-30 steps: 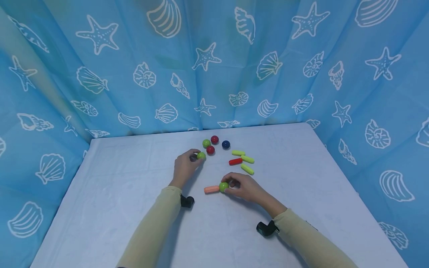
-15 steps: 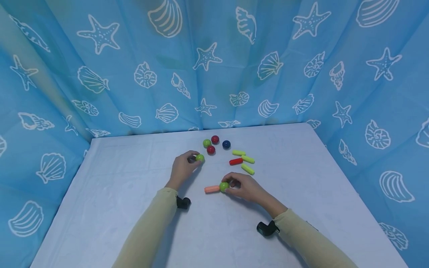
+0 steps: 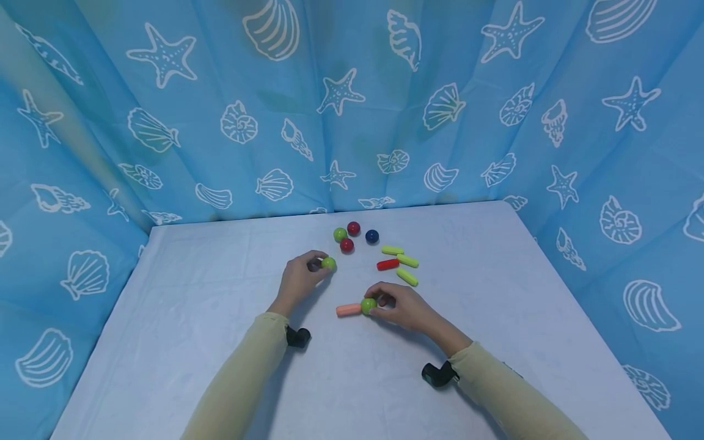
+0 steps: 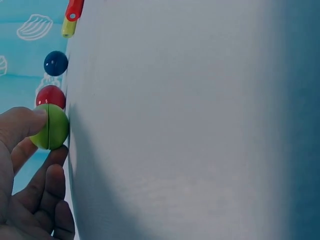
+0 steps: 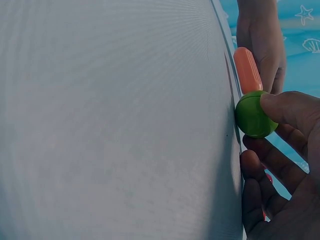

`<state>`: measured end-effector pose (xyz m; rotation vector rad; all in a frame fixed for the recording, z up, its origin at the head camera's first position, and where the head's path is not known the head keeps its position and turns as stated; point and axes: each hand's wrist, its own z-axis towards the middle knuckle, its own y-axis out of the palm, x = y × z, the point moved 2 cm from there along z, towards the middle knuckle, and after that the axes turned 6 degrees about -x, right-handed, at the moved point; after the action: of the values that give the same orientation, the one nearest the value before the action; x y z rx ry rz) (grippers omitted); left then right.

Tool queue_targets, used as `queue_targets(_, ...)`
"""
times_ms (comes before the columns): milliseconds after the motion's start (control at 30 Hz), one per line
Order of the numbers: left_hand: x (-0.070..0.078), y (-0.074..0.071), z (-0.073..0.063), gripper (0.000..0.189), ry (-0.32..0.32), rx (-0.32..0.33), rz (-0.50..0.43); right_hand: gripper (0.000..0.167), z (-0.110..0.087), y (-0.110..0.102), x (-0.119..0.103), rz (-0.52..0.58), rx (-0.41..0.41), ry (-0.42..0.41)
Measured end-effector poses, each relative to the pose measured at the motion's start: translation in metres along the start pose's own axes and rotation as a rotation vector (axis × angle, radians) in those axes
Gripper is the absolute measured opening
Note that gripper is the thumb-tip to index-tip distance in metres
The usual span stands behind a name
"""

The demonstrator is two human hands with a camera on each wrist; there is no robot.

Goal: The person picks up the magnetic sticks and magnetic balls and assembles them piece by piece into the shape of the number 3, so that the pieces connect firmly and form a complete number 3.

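In the head view my left hand (image 3: 299, 278) pinches a green ball (image 3: 329, 263) between thumb and fingers, just in front of a loose group of balls. The left wrist view shows a fine seam running round this ball (image 4: 56, 130). My right hand (image 3: 404, 305), nearer to me, pinches another green ball (image 3: 368, 306). Against that ball's left side lies the end of a ridged orange stick (image 3: 348, 310). Seen from the right wrist, the orange stick (image 5: 247, 70) meets the green ball (image 5: 252, 119); whether they are joined cannot be told.
Beyond my left hand sit a green ball (image 3: 340, 234), two red balls (image 3: 354, 228) and a dark blue ball (image 3: 372, 236). A red stick (image 3: 387, 264) and three yellow-green sticks (image 3: 407, 277) lie to the right. A blue shell-patterned curtain (image 3: 330, 140) borders the white table (image 3: 192, 293).
My left hand has drawn back slightly toward me, bringing its green ball away from the other balls. The right hand, its ball and the orange stick have stayed in place.
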<state>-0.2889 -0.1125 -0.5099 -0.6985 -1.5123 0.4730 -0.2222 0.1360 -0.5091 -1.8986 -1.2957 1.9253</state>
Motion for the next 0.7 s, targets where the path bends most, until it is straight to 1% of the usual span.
queue_targets(367, -0.004, 0.001, -0.008, 0.031, 0.01, -0.016, -0.011, 0.029, 0.0, -0.002, 0.002, 0.0, -0.001, -0.009)
queue_targets(567, -0.006, 0.0, -0.014, 0.03, 0.027, -0.018, -0.012, 0.029, 0.001, -0.001, 0.003, -0.003, -0.003, -0.014)
queue_targets(700, -0.006, 0.0, -0.019, 0.031, 0.021, -0.023, -0.02, 0.028, 0.002, 0.0, 0.004, -0.011, 0.001, -0.016)
